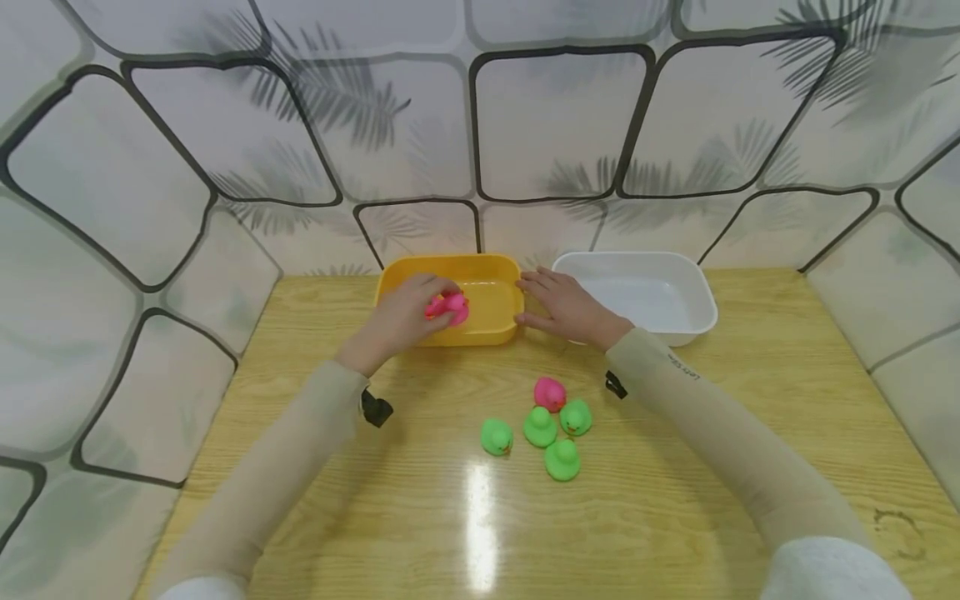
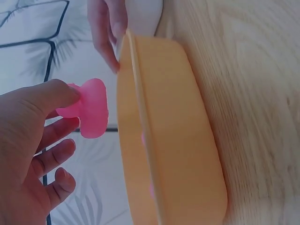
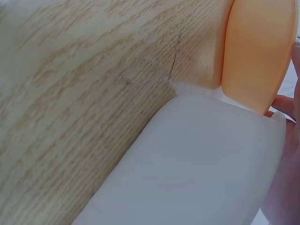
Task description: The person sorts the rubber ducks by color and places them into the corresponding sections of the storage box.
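Observation:
My left hand (image 1: 405, 315) pinches a pink rubber duck (image 2: 93, 108) between thumb and forefinger, above the left part of a yellow plastic bin (image 1: 491, 332). In the left wrist view the other fingers are loosely bent and touch nothing. Small bits of pink show just past the bin's rim, so at least one more pink thing lies inside, mostly hidden. My right hand (image 1: 567, 307) rests with fairly straight fingers against the bin's right rim. Its wrist passes over the left end of a white plastic bin (image 1: 637, 287).
Nearer me on the wooden table (image 1: 420, 517) sits a loose cluster: one pink duck (image 1: 550, 394) and several green ducks (image 1: 540, 427). A patterned wall covering (image 1: 555, 125) rises right behind both bins and along the sides.

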`<move>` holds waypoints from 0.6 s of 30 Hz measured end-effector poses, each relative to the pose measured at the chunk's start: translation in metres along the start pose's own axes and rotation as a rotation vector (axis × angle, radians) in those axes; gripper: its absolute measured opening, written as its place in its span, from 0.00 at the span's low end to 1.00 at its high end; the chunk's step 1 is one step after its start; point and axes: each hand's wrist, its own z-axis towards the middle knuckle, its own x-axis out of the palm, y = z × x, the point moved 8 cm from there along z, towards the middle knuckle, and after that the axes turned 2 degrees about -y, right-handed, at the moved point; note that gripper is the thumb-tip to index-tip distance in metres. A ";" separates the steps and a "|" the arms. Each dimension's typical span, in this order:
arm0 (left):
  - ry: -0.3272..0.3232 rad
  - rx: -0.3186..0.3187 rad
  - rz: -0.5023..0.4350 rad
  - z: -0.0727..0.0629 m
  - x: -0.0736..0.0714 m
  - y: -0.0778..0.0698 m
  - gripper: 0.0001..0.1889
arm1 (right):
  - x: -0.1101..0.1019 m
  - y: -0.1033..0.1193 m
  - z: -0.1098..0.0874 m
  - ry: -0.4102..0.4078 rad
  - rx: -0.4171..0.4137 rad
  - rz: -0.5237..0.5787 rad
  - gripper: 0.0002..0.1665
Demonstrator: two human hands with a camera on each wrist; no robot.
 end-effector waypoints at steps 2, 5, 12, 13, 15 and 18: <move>0.002 -0.015 0.008 0.001 -0.002 0.007 0.17 | 0.001 0.000 0.000 0.001 0.001 -0.002 0.42; 0.011 -0.036 0.039 0.002 -0.002 0.015 0.17 | 0.001 -0.001 0.000 0.002 0.002 -0.006 0.42; 0.038 -0.084 0.033 0.003 0.001 0.026 0.19 | 0.001 0.000 0.000 0.001 0.004 -0.002 0.43; 0.039 -0.090 0.027 0.003 0.002 0.027 0.18 | 0.002 -0.001 0.000 0.000 0.003 0.001 0.43; 0.041 -0.093 0.013 0.005 0.003 0.029 0.18 | 0.003 -0.002 0.001 -0.003 -0.001 -0.001 0.43; 0.045 -0.085 0.001 0.006 0.006 0.030 0.17 | 0.005 -0.005 0.002 -0.003 -0.004 -0.007 0.43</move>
